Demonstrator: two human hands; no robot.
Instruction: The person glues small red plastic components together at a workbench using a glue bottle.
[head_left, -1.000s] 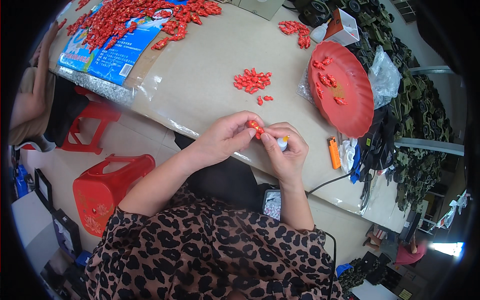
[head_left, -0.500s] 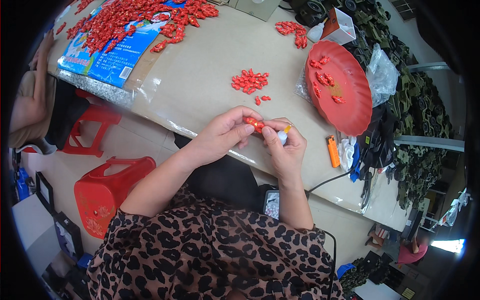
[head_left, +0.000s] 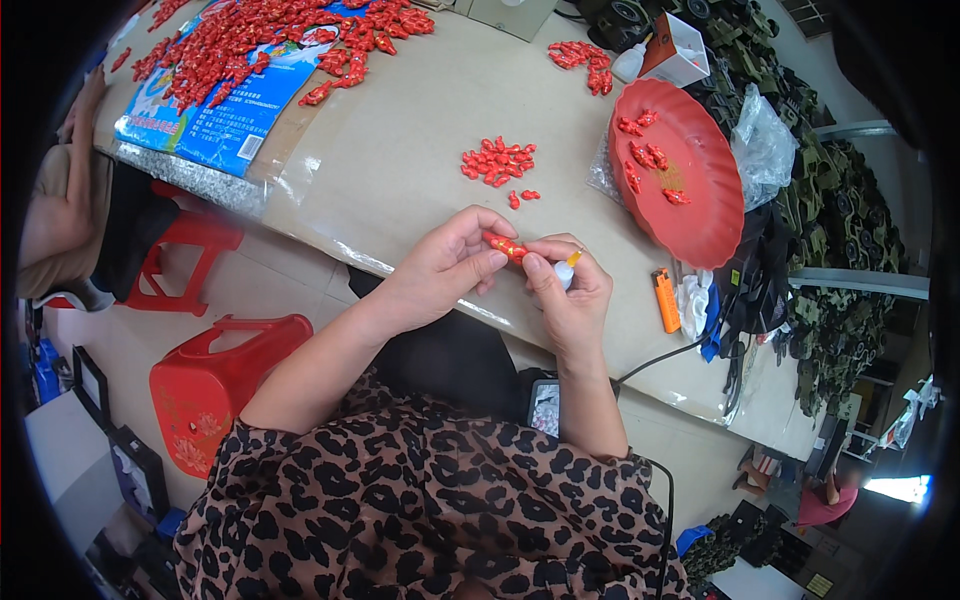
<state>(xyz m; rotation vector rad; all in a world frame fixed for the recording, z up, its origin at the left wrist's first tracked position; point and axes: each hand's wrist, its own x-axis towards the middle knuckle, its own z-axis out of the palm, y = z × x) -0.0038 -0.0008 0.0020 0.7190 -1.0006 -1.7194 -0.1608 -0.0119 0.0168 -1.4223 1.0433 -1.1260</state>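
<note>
Left of the red dish, we pinch a red figurine in our left hand, its long axis pointing across to our right hand, nearer the dish, which clasps a white bottle.

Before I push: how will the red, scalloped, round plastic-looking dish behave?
The red scalloped dish likely slides rather than tips, being wide and shallow. It's probably light but fairly stiff: the fluted rim looks thin yet holds shape. Small glossy red pieces lie scattered inside and may shift.
</note>
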